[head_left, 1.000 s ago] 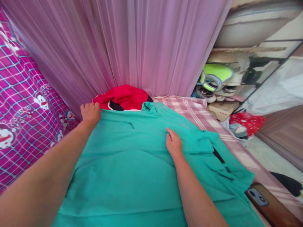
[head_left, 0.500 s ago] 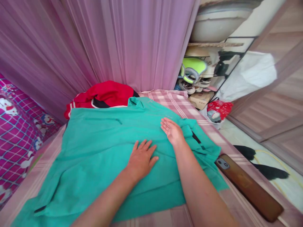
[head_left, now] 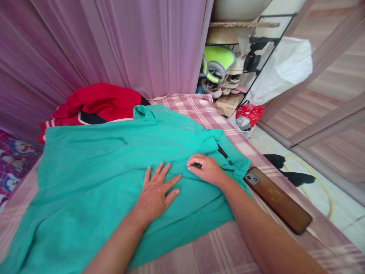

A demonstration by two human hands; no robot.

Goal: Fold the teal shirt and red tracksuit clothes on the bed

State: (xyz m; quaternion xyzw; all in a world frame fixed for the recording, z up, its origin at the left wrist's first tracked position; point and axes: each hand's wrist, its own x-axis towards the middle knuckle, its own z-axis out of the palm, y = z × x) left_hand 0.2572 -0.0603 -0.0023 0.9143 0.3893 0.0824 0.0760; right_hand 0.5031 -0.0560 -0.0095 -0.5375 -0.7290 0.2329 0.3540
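Green top (head_left: 94,163) lies on the checked sheet (head_left: 216,247), mostly left of the half-curled right hand (head_left: 207,169); I can't tell if that grips cloth. The left hand (head_left: 154,194) lies wide open on the top, holding nothing.

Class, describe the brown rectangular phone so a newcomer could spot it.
Find the pink plaid cloth, then the spread teal fabric garment on it. To the garment's right lies the phone. Unlike both fabrics, it has camera lenses at one end and a pale cable at the other.
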